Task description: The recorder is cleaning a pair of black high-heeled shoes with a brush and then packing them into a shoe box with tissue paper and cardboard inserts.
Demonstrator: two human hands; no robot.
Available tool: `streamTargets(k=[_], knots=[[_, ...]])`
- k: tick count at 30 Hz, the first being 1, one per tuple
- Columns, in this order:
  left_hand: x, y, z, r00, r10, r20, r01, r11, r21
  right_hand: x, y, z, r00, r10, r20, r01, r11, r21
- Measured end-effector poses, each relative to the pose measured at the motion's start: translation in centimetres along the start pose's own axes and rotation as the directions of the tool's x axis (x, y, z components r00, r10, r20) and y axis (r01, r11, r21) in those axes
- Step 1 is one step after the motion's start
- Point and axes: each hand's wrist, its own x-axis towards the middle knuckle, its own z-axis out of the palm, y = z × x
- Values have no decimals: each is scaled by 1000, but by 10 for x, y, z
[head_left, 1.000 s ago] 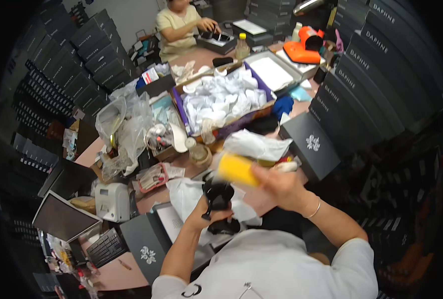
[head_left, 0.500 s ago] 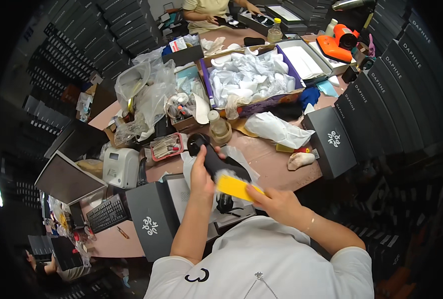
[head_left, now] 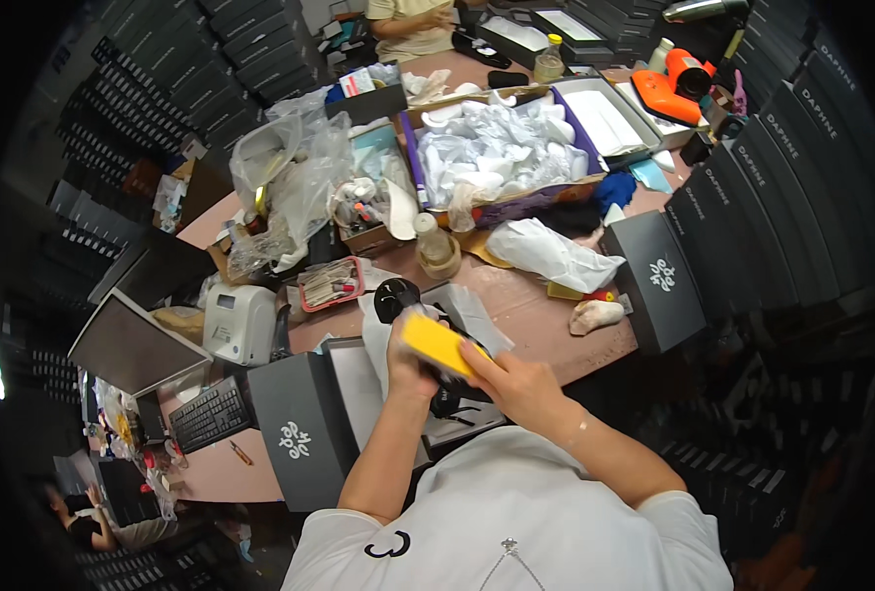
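Note:
My left hand (head_left: 410, 368) is closed round a black shoe (head_left: 396, 296), whose glossy rounded end shows above the fingers. Most of the shoe's body is hidden behind a yellow block-shaped brush (head_left: 435, 343) with a pale fuzzy edge. My right hand (head_left: 522, 386) grips the brush's right end, and the brush lies across the shoe. Below my hands is an open shoe box (head_left: 351, 378) with white paper and another black item (head_left: 447, 402) in it, partly covered by my hands.
A dark grey box lid (head_left: 300, 433), a keyboard (head_left: 209, 414) and a label printer (head_left: 238, 325) stand left. Ahead are a glass jar (head_left: 436, 246) and a carton of white stuffing (head_left: 497, 158). Stacked dark boxes (head_left: 782, 197) rise at right. Another person (head_left: 413, 30) sits across the table.
The brush has moved up and left over the shoe, together with my right hand. The shoe has turned in my left hand. Across the table, the other person's hands have shifted.

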Motion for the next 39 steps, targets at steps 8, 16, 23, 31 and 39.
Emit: streamTargets(k=[8, 16, 23, 31, 39], knots=[[-13, 23, 26, 993, 108, 45, -115, 966, 230, -47, 27, -58, 988, 142, 66, -151, 976, 157], [-19, 2, 2, 956, -99, 276, -85, 807, 585, 13, 1, -112, 944, -278, 175, 299, 949, -104], [-50, 19, 44, 880, 35, 474, -475, 118, 872, 40, 81, -134, 970, 84, 228, 14, 917, -399], [-44, 22, 37, 859, -223, 460, -15, 888, 459, 28, 71, -91, 988, 125, -87, -114, 987, 116], [-5, -26, 34, 965, -118, 233, -71, 740, 669, -23, 113, -34, 922, 376, 94, -376, 809, 451]])
